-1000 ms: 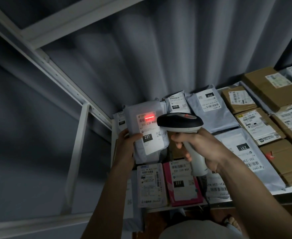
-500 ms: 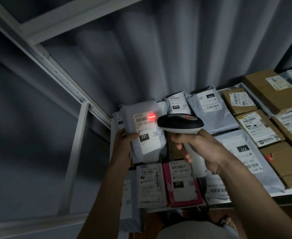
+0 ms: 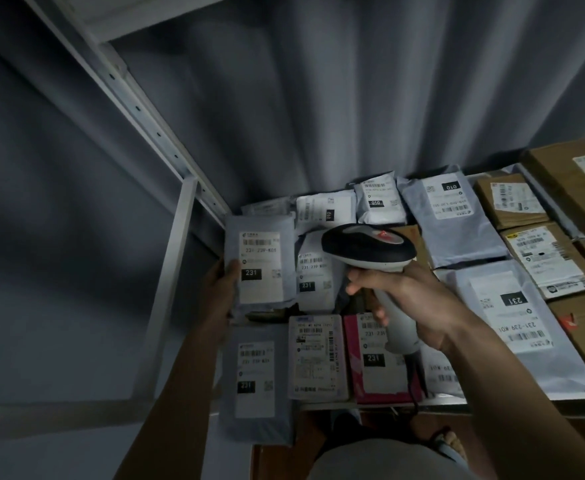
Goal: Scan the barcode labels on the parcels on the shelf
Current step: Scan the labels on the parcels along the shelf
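Note:
My left hand point(image 3: 223, 292) grips a grey mailer parcel point(image 3: 280, 268) by its lower left edge, thumb on the white label marked 231, holding it upright at the shelf's left end. My right hand point(image 3: 402, 299) grips the handle of a black and white barcode scanner point(image 3: 367, 249), whose head sits just right of the held parcel and points left. No red beam shows on the label. Another grey parcel marked 231 point(image 3: 313, 271) lies behind, between the held parcel and the scanner.
The shelf point(image 3: 492, 401) holds several grey mailers and brown boxes point(image 3: 505, 200), a pink parcel point(image 3: 370, 362) and a white-labelled one point(image 3: 315, 358) at the front. A grey mailer point(image 3: 254, 379) overhangs the front left corner. A white shelf upright point(image 3: 166, 285) stands left; a grey curtain hangs behind.
The red scan line on the held parcel's label has gone out. My left hand has carried the parcel left and down, away from the scanner head. The scanner stays about where it was.

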